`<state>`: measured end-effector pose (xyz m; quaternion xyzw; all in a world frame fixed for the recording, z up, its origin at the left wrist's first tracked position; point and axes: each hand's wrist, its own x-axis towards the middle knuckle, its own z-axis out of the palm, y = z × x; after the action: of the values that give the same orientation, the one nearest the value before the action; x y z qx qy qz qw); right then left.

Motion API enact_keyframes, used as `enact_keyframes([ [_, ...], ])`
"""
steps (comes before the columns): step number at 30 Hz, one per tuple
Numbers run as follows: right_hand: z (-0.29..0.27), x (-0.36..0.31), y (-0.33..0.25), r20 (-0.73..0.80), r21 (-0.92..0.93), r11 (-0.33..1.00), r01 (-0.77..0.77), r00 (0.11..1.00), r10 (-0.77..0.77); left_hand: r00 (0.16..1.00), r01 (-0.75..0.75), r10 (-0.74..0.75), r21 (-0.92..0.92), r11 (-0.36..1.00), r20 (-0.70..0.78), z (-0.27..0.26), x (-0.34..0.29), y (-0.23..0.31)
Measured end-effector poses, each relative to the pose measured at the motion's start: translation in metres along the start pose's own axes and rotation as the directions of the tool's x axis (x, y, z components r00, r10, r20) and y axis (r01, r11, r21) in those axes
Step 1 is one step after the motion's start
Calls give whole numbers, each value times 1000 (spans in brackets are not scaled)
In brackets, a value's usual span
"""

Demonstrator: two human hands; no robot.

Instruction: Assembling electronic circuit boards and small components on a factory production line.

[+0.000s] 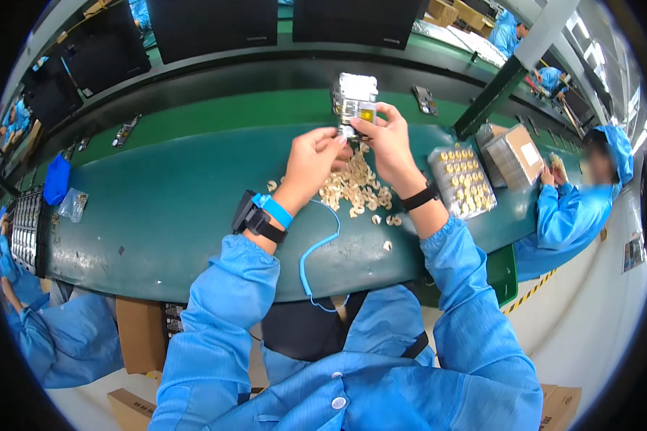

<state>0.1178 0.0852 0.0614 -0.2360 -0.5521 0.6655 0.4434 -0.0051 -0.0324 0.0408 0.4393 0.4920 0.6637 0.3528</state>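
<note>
My right hand grips a small electronic module, silver and white with a yellow patch, holding it up over the green table. Close against the module's lower left corner is my left hand, thumb and fingertips pinched together; what lies between them is too small to make out. Below both hands spreads a pile of small cream-coloured curved pieces, a few lying loose toward me. A blue coiled cord runs from the blue band on my left wrist down to the table's near edge.
Right of my hands lies a clear tray of gold round parts, beside a carton. Circuit boards rest on the conveyor behind. A metal post stands at the back right. A co-worker sits at right; a blue bag lies left.
</note>
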Motion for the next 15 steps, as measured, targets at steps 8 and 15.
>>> enact_keyframes([
  [8,-42,-35,-6,117,-402,864,302,953,-279,994,-66,54,-133,989,-94,-11,0,7],
  [15,-221,-64,-68,-74,-866,491,94,947,-311,985,-119,104,-103,988,-141,-3,1,15],
])
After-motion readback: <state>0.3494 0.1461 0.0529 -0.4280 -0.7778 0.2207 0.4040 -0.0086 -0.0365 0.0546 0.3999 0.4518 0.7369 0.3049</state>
